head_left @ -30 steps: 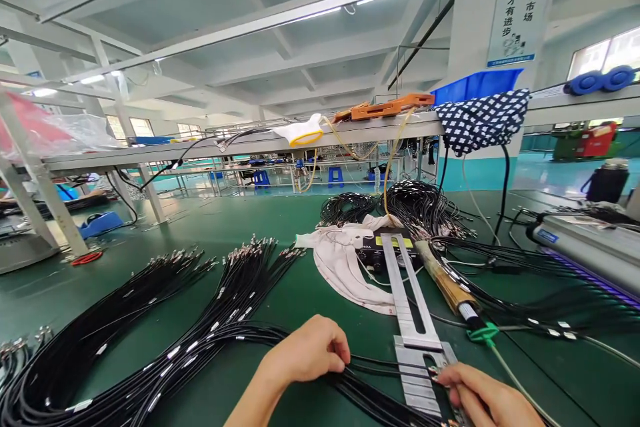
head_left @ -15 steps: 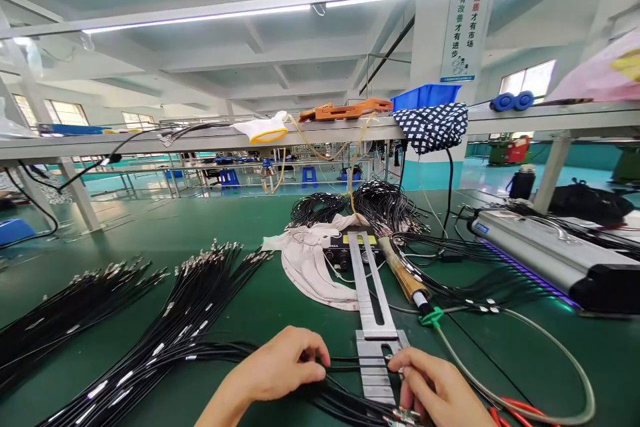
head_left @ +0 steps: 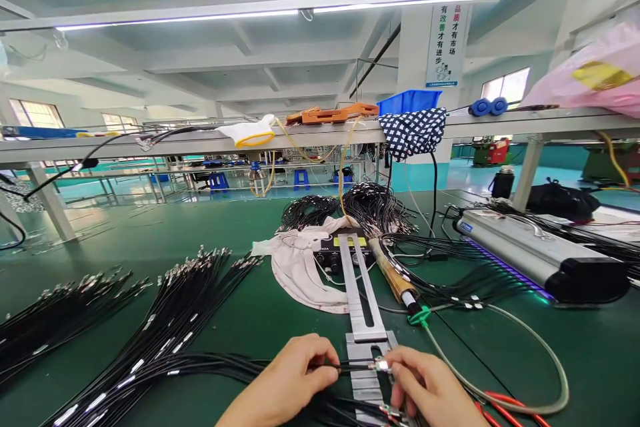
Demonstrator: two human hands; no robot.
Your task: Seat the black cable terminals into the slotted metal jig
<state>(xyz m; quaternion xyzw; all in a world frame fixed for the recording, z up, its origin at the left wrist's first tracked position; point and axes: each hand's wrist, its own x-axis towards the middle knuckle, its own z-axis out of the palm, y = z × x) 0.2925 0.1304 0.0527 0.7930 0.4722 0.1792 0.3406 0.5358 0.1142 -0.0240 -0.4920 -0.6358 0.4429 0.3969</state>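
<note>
My left hand (head_left: 293,377) is closed in a pinch round thin black cables (head_left: 356,365). Across from it, my right hand (head_left: 434,381) grips their silvery connector end (head_left: 381,365) between thumb and fingertips. The cables run between the hands over a slotted metal plate (head_left: 357,307), which lies lengthwise on the green table. Below them, a bundle of black cables passes under my left hand, its metal ends (head_left: 391,411) lying beside my right fingers. More cables (head_left: 200,363) trail off to the left from behind my left wrist.
Cable bundles (head_left: 173,313) cover the table's left side. Behind the plate lie a white cloth (head_left: 295,280) and a black control box (head_left: 327,257). A soldering iron (head_left: 395,273) with a green-ended lead, red-handled tools (head_left: 510,407) and a silver lamp unit (head_left: 540,247) are at right.
My view has turned slightly right. The connector end at my right fingertips now shows plainly over the plate, and my left hand sits a little nearer the plate, still pinching the cables.
</note>
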